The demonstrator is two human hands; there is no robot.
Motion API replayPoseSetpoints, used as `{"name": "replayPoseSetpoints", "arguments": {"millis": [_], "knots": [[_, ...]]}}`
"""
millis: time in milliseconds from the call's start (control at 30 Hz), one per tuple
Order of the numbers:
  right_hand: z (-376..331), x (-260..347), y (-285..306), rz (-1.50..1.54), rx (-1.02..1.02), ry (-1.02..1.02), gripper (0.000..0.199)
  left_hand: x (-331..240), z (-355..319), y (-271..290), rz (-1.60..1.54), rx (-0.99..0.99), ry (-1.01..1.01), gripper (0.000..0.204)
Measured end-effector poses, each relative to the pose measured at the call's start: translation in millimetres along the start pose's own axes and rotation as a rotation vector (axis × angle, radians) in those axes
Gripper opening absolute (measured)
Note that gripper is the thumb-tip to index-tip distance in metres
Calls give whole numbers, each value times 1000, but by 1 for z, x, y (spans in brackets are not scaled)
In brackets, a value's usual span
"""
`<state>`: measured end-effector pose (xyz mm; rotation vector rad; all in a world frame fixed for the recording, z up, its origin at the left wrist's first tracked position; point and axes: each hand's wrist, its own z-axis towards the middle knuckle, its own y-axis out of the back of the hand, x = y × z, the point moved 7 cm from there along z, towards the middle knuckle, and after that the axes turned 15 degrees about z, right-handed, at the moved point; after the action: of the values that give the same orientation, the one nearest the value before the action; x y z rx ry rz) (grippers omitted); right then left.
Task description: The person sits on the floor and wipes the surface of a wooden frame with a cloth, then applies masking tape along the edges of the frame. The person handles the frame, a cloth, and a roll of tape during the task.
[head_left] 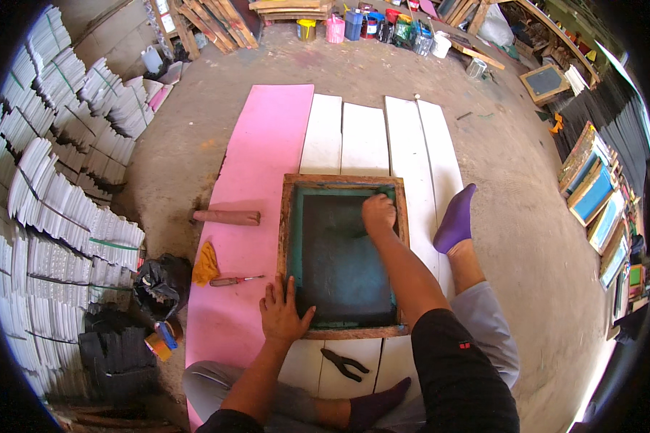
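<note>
A wooden-framed printing screen (343,332) with dark mesh and a teal border lies flat in front of me. My left hand (283,317) rests with spread fingers on the frame's near left corner. My right hand (379,214) is closed like a fist against the mesh near the far right corner; whatever it holds is hidden under the fingers. Black-handled pliers (345,364) lie just below the frame. Left of it, on a pink sheet (249,166), are a screwdriver (236,281), a yellow-orange cloth (206,264) and a brownish-pink roll (227,217).
White boards (365,141) lie under the screen, with my legs on either side. Bundled white stacks (72,202) rise at the left, beside a black plastic bag (162,285) and tape rolls (162,340). Paint containers (354,25) stand at the back; more framed screens (592,191) lean at the right.
</note>
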<state>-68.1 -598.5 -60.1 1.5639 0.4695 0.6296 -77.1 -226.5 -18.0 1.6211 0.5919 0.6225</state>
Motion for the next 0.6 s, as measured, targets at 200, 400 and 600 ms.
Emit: {"name": "replayPoseSetpoints", "arguments": {"millis": [200,400,600], "knots": [[1,-3,19,-37,20,128,27,-2,0,3,2,-26,0,91],[2,-3,21,88,190,-56,26,-1,1,4,-14,9,12,92],[4,-19,19,22,-5,3,24,-7,2,5,7,-22,-12,93]]}}
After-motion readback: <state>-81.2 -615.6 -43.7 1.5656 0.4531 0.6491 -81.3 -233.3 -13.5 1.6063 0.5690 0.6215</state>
